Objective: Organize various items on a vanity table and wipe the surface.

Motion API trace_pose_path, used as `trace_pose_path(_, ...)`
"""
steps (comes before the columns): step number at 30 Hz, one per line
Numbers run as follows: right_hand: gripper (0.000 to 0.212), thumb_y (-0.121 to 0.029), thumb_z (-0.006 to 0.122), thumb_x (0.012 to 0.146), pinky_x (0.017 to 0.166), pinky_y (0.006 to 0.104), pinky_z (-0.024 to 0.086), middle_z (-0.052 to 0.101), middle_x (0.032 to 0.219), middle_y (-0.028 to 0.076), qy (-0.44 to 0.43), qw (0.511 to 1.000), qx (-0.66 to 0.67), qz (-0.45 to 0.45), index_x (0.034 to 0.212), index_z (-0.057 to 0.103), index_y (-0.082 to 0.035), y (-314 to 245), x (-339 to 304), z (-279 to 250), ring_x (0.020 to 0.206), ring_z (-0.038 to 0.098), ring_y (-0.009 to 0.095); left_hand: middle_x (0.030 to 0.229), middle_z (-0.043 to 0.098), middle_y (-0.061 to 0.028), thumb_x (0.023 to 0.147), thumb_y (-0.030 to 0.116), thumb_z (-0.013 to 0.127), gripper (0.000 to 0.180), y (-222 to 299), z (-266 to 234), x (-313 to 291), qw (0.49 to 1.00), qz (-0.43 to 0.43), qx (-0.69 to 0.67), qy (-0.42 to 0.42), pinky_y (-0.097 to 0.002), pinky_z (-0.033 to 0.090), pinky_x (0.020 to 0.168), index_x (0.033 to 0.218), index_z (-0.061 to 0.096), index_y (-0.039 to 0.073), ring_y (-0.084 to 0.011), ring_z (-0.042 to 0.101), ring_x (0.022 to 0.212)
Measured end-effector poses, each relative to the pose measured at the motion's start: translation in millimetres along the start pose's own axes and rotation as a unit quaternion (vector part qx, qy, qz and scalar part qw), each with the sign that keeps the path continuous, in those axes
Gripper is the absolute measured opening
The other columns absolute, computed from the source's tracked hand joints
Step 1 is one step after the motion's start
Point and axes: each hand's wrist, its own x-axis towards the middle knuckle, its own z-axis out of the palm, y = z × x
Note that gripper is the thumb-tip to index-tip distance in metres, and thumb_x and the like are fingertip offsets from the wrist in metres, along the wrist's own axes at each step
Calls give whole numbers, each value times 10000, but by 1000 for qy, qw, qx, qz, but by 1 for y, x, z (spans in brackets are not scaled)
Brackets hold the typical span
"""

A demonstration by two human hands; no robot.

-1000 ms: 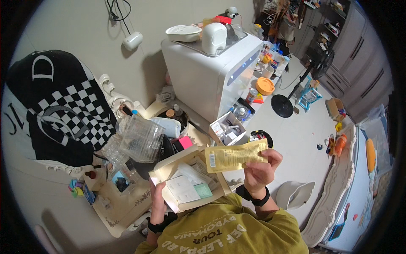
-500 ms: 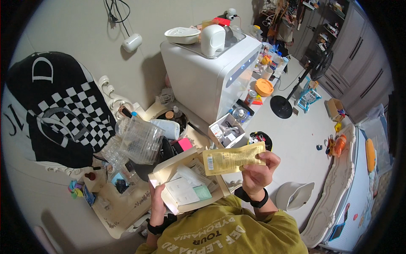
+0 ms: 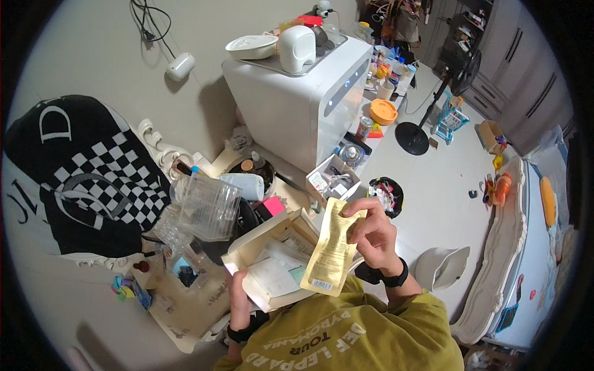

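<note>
My left hand (image 3: 240, 297) grips the near left side of an open cream cardboard box (image 3: 235, 258), its thumb over the wall. Inside lie white packets (image 3: 270, 276) and a pale green piece (image 3: 297, 274). Between the thumb and fingers of my right hand (image 3: 375, 235) is a flat gold sachet (image 3: 331, 250), pinched near its upper end. The sachet hangs upright, with small print and a barcode at its lower end, and covers the right part of the box.
Beyond the box, a clear plastic organizer (image 3: 209, 207) stands on the cluttered table (image 3: 176, 321). A white box of cables (image 3: 334, 179) sits near a large white cabinet-like appliance (image 3: 278, 105). On the floor are a bin (image 3: 386, 196), a white basin-like object (image 3: 442, 268) and a fan (image 3: 411, 138).
The gold sachet has turned from lying sideways to upright, its barcode end swinging from the left to the bottom. My right hand has shifted slightly left. My left hand still holds the box.
</note>
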Motion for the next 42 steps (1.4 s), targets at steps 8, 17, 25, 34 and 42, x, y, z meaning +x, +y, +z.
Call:
trace_pose_path(8,61,-11,527,740,787,306,426,486,1037,136,-19,999,35,2,704,562,-46,-4,2,0,958,501,215,1043,530,-135,770,206,470,441,0,-4,2,1000,-7,-6,-17,-352,469,774,1150,419,-11,-248,561,918)
trace_pose_path(17,70,-3,531,720,816,333,412,497,1020,125,-18,999,45,-9,679,561,-52,-4,3,-1,957,504,229,1041,544,-119,786,193,461,406,0,-2,2,1000,16,0,-9,-341,460,780,1138,445,-8,-233,561,921)
trace_pose_path(25,77,1,534,719,793,313,423,502,1018,128,-18,998,56,-1,674,562,-55,-5,1,0,938,510,220,1161,439,-96,777,150,463,527,-4,-15,5,997,-52,-25,-58,-311,372,868,1273,317,47,-207,451,1038)
trace_pose_path(34,81,-1,533,723,773,301,429,502,1014,133,-16,998,66,-1,670,560,-55,-6,1,1,921,512,213,1013,552,-127,776,193,458,400,-3,-5,3,1000,-2,5,-17,-335,469,754,1111,461,-25,-232,574,883)
trace_pose_path(42,103,28,497,687,798,316,418,503,1017,138,-21,998,61,-17,669,554,-56,-4,2,0,927,510,226,1036,541,-105,783,186,450,396,-5,-8,4,1000,11,7,-21,-319,459,768,1128,451,-8,-211,560,915)
